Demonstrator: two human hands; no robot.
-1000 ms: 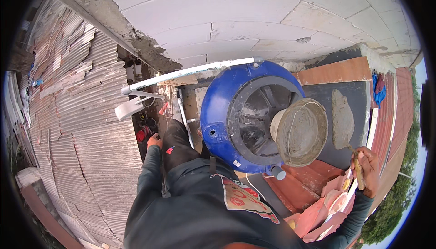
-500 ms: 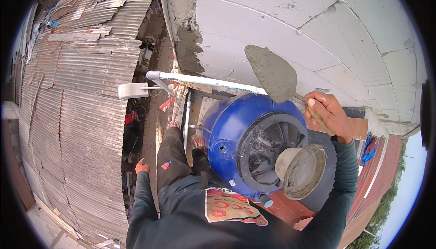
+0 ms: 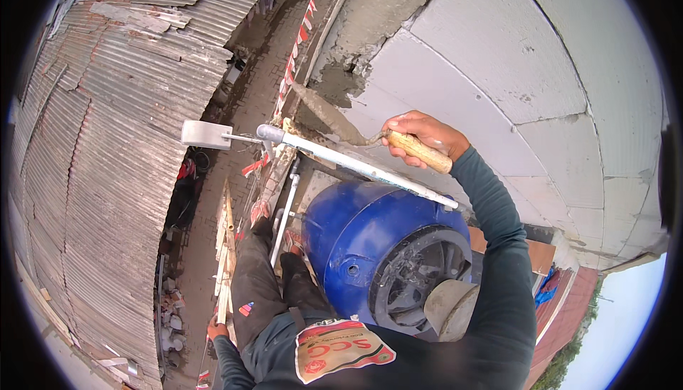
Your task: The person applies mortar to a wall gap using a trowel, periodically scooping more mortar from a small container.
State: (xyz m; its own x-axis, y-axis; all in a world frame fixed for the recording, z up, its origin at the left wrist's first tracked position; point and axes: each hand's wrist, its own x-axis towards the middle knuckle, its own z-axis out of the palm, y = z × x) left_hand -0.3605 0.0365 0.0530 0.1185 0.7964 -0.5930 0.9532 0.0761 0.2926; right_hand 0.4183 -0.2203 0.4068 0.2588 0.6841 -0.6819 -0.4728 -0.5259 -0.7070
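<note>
My right hand (image 3: 425, 136) is closed round the wooden handle of a mortar-coated trowel (image 3: 329, 114). The trowel's blade is seen nearly edge-on, its tip pointing left beside the corner of the block wall (image 3: 455, 91). Wet grey mortar (image 3: 340, 83) covers the wall just beyond the blade; whether they touch I cannot tell. Down at my left side, my left hand (image 3: 216, 329) is beside some wooden strips (image 3: 226, 265), its fingers too small and hidden to read. A pale bucket (image 3: 449, 308) sits against the blue tank's black lid, partly covered by my right arm.
A large blue tank (image 3: 338, 230) stands right of my legs. Above it runs a white pipe (image 3: 370, 169) with a grey elbow. Red-and-white tape (image 3: 304, 31) lines the ledge, and a paved alley (image 3: 245, 98) lies far below. A corrugated roof (image 3: 121, 184) fills the left.
My right hand has carried the trowel left toward the wall's corner, turning the blade from face-on to nearly edge-on. My left hand has dropped lower in view. The view has shifted and turned.
</note>
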